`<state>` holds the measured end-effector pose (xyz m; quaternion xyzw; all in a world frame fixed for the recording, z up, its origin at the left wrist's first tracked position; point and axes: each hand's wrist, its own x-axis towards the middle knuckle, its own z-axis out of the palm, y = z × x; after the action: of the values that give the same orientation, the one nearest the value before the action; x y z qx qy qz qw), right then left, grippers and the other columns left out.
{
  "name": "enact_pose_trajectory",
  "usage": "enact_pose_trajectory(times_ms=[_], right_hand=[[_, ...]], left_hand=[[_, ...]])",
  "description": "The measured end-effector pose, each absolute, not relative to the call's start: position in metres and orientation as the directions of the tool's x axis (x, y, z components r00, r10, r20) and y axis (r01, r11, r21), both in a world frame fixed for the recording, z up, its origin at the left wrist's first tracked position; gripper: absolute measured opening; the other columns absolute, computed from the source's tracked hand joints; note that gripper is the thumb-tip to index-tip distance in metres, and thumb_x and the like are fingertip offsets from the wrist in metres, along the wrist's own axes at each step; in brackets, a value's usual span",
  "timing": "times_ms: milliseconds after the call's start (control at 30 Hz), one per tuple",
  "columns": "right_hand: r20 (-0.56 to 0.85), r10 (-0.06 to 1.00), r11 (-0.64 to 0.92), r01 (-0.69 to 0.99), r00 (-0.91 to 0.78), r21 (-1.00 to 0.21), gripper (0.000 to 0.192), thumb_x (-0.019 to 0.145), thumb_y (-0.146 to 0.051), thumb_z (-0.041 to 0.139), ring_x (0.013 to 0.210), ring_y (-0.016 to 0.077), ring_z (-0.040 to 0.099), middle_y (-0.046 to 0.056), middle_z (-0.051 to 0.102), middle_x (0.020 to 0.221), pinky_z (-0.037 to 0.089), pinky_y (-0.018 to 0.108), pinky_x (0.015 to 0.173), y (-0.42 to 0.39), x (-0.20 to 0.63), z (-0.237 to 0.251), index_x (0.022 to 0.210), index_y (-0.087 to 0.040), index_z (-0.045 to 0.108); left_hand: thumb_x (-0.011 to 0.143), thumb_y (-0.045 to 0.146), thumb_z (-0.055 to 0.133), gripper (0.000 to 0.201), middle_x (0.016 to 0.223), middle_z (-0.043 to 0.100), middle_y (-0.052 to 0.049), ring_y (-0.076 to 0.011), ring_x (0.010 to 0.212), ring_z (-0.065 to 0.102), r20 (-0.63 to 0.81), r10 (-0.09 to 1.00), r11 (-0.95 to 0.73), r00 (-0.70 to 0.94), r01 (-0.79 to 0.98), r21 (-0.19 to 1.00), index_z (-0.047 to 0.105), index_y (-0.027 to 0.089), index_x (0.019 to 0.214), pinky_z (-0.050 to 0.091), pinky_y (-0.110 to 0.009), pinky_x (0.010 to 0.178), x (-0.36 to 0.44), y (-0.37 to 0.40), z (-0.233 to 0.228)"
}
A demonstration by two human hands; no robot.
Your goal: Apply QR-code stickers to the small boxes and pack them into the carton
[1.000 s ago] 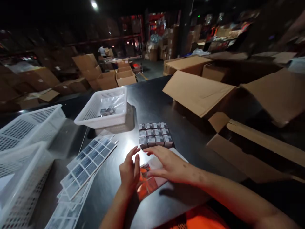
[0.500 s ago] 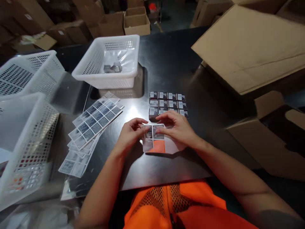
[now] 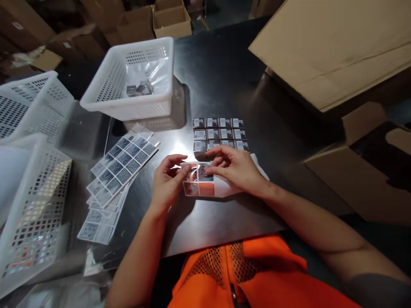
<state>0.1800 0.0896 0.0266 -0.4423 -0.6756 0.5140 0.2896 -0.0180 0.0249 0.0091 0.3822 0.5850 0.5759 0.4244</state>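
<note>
Sheet (image 3: 206,189) partly beneath fingers (image 3: 218,171) (print illegible)

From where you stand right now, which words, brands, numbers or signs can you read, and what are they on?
None can be read for certain.
Small dark boxes: barcode labels, print too small.
Printed sheet at the left hand and right hand: blurred.
Loose sheets: dark squares, print too small.
Background cartons: pale tags, too small.

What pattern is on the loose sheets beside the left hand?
The sheets show grey squares in a white grid, seen best in the head view.
</note>
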Motion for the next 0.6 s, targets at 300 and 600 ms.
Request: enact_pose_trajectory(times_ms=[300, 600], right_hand=[[0.14, 0.885, 0.362, 0.466, -0.444, -0.808, 0.019, 0.079, -0.027, 0.087, 0.088, 0.021, 0.073, 0.002, 0.081, 0.093, 0.052, 0.033, 0.083, 0.081, 0.177, 0.024, 0.098, -0.025, 0.084], [0.489, 0.664, 0.732, 0.358, -0.566, -0.579, 0.009, 0.088, -0.01, 0.075, 0.087, 0.0201, 0.067, 0.004, 0.076, 0.088, 0.046, 0.036, 0.082, 0.068, 0.177, 0.018, 0.083, -0.018, 0.076]], left_hand=[[0.064, 0.039, 0.093, 0.045, 0.076, 0.068, 0.002, -0.0079, 0.058, 0.061, -0.094, 0.928, 0.099, -0.361, -0.006, 0.995, 0.081, 0.02, 0.103, 0.049, -0.019, 0.056, -0.029, 0.025, 0.007], [0.059, 0.037, 0.094, 0.044, 0.07, 0.068, 0.001, -0.0091, 0.058, 0.06, -0.135, 0.916, 0.141, -0.378, -0.013, 0.99, 0.083, 0.02, 0.099, 0.047, -0.02, 0.055, -0.035, 0.028, 0.006]])
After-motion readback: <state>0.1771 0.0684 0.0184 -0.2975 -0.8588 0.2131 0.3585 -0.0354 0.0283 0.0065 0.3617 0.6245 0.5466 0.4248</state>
